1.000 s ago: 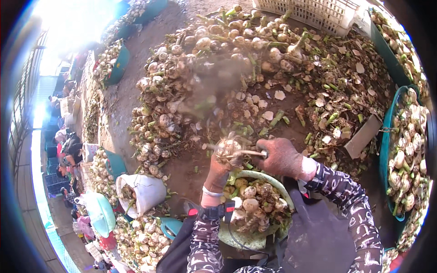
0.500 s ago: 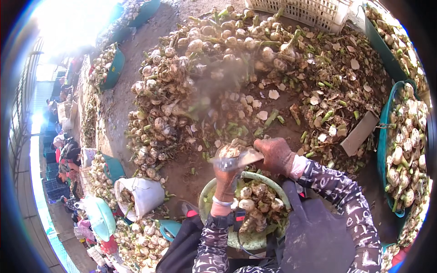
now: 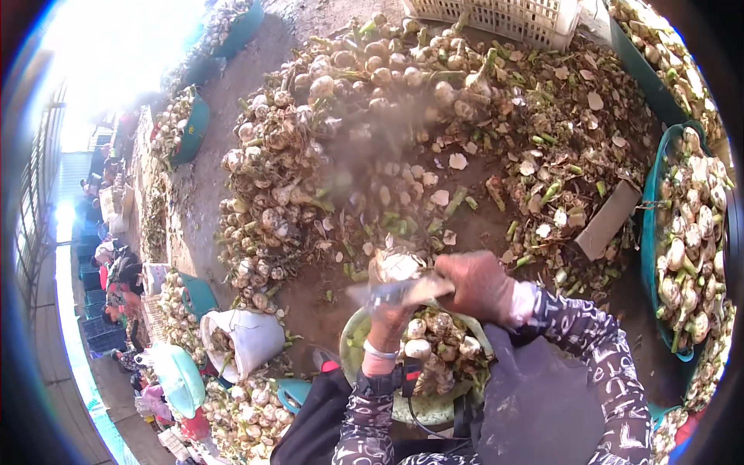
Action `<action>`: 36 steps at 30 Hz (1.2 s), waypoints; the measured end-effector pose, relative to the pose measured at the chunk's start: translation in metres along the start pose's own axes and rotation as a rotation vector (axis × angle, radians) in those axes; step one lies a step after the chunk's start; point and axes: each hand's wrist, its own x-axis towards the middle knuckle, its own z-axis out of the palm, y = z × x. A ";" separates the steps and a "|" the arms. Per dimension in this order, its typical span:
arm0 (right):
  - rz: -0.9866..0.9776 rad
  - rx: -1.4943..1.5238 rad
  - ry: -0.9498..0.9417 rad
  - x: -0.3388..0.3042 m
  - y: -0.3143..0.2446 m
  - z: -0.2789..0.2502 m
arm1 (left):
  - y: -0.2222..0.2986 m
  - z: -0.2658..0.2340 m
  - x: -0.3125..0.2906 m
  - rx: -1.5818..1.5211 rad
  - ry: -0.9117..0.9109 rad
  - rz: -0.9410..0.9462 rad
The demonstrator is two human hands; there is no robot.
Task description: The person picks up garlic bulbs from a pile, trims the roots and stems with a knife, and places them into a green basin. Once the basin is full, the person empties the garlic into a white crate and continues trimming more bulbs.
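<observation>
My left hand (image 3: pixel 385 325), gloved, holds a pale bulb with a hairy root end (image 3: pixel 395 267) up in front of me. Just to the right, my gloved right hand (image 3: pixel 479 285) grips a knife (image 3: pixel 387 293) whose blade lies across the base of the bulb. Below both hands sits a green basin (image 3: pixel 353 353) in my lap with several trimmed bulbs inside. Ahead on the dirt ground lies a large heap of untrimmed bulbs (image 3: pixel 310 155) with roots and green stalks.
Cut stalks and peel scraps (image 3: pixel 558 155) litter the ground at right. A teal tub of bulbs (image 3: pixel 686 248) stands at far right, a white plastic crate (image 3: pixel 511 15) at the top. A white sack (image 3: pixel 244 341) and more tubs lie at left, where people sit along the wall.
The bulb and knife have shifted slightly lower and right in view. The blade now crosses the bulb's base and looks blurred with motion.
</observation>
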 end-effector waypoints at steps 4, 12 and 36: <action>0.061 -0.074 0.021 0.001 0.044 0.028 | -0.003 -0.001 0.000 0.295 0.036 -0.347; 0.556 -0.181 0.014 -0.012 0.099 -0.015 | 0.044 0.019 0.021 0.101 -0.156 -0.222; 0.520 0.000 -0.293 -0.053 0.091 0.049 | 0.020 0.044 0.008 -0.572 0.348 -0.190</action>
